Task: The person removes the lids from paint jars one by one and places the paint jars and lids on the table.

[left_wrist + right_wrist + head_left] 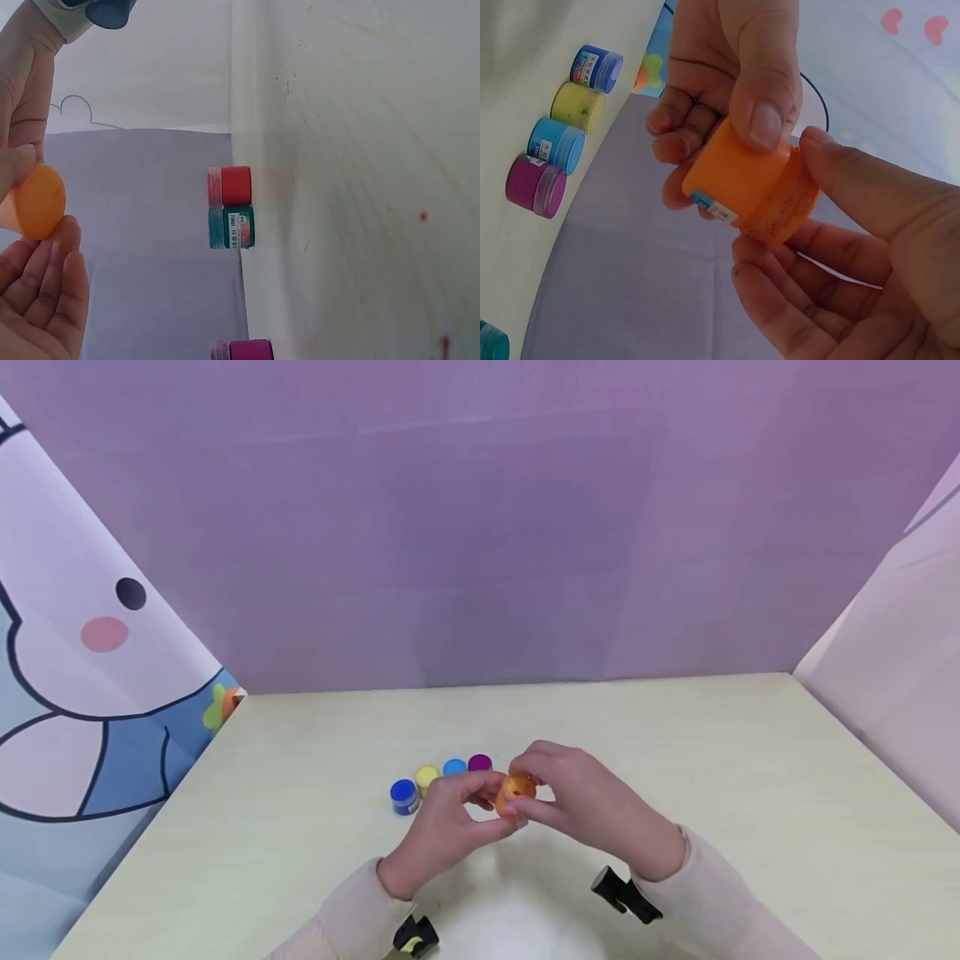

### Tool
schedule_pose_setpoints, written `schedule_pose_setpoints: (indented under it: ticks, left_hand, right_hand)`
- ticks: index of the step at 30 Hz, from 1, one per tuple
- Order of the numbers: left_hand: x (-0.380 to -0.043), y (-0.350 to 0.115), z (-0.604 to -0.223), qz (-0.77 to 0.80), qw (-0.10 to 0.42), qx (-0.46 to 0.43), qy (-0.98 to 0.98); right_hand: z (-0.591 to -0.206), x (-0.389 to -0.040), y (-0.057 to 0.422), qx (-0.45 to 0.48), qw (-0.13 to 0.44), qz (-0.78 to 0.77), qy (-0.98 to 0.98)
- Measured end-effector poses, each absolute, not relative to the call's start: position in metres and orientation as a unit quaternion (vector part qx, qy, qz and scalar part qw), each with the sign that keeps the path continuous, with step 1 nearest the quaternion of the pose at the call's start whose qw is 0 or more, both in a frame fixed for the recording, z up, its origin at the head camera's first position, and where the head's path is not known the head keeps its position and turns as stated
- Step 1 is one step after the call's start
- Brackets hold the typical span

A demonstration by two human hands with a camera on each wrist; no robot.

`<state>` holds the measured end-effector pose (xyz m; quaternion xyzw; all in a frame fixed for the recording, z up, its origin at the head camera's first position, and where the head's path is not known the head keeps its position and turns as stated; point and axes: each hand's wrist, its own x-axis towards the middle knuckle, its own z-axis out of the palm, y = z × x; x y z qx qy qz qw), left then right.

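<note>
Lower centre of head view: your left hand [453,817] pinches orange jar [731,176], right hand [576,789] pinches lid [786,211] — best keep body steady, fingertip pressure even.

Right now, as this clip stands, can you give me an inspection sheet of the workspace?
Surface: pale table; a few red specks in the left wrist view.
Job's things: orange jar, raised off the table.
Other jars: dark blue, yellow, light blue and purple in a line; red and teal side by side.
Clutter: nothing seen beyond those jars.
Hands: left hand holds the orange jar's labelled body, right hand its other end.
Cables: nothing seen.
Surroundings: purple backdrop behind, cartoon print at left.
</note>
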<state>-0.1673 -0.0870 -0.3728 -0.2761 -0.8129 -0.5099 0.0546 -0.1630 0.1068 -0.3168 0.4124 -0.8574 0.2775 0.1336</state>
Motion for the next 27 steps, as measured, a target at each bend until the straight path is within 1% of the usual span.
schedule_pose_setpoints:
  ticks: [6,11,15,18,22,27]
  left_hand:
    - [-0.168,-0.088,-0.374,-0.510,0.056,-0.289,-0.808]
    - [-0.168,-0.089,-0.373,-0.519,0.038,-0.299,-0.800]
    - [-0.168,-0.089,-0.372,-0.519,0.027,-0.302,-0.799]
    - [-0.167,-0.089,-0.372,-0.519,0.028,-0.296,-0.801]
    - [-0.167,-0.089,-0.372,-0.512,0.035,-0.298,-0.805]
    - [-0.168,-0.090,-0.372,-0.508,0.032,-0.284,-0.813]
  right_hand:
    - [-0.311,-0.163,0.110,0.437,0.108,0.263,-0.853]
    - [-0.307,-0.165,0.115,0.477,0.079,0.256,-0.837]
    - [-0.307,-0.168,0.119,0.514,0.080,0.247,-0.817]
    - [-0.307,-0.168,0.120,0.529,0.084,0.245,-0.808]
    - [-0.308,-0.168,0.119,0.503,0.082,0.255,-0.822]
    - [-0.311,-0.165,0.112,0.412,0.088,0.280,-0.863]
